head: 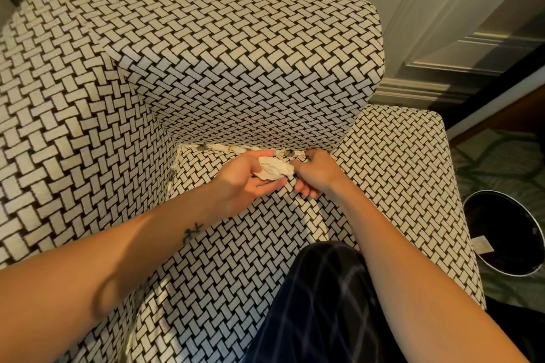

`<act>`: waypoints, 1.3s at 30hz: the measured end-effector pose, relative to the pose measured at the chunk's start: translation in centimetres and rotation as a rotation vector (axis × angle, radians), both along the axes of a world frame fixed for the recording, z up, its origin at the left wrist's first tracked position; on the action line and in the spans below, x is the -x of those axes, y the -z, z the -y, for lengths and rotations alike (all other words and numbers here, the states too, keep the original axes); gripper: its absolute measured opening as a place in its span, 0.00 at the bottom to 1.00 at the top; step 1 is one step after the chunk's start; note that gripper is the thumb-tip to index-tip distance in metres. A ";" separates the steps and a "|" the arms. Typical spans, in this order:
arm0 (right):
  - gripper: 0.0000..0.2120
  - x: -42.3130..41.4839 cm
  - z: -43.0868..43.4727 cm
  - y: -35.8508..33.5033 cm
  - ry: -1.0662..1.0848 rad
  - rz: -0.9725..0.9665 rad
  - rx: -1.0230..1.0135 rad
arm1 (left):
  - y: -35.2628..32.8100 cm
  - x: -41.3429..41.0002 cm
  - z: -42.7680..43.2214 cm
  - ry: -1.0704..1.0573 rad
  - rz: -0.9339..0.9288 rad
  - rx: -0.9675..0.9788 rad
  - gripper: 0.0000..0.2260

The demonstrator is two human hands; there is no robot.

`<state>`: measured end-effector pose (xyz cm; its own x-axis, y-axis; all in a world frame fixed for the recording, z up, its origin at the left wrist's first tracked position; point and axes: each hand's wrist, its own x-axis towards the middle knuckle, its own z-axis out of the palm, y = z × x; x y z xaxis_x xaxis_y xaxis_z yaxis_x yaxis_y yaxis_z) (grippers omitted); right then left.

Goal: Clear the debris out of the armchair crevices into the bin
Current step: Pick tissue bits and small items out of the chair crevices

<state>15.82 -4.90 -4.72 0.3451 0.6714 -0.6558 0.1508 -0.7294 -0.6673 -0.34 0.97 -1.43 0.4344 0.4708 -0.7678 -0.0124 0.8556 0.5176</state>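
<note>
The armchair (236, 68) has a black-and-white basket-weave cover. My left hand (244, 183) lies palm up over the seat and cups a crumpled white tissue (274, 168). Just to its right, my right hand (317, 172) is palm down with its fingertips at the crevice between seat and backrest; whether they pinch anything is hidden. More debris (227, 148), pale scraps and small dark bits, lines that crevice. The bin (507, 233), round and black with a metal rim, stands on the floor beyond the right armrest.
My knee in dark checked trousers (321, 303) rests on the seat front. A white panelled door (460, 23) and skirting stand behind the chair's right side. Green patterned carpet (501, 162) surrounds the bin. A small paper scrap (482, 244) sits at the armrest's outer edge.
</note>
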 end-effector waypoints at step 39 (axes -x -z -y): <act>0.15 0.3 -1.1 2.6 0.258 0.002 -0.195 | 0.0 -0.1 -0.3 -0.055 -0.005 0.031 0.11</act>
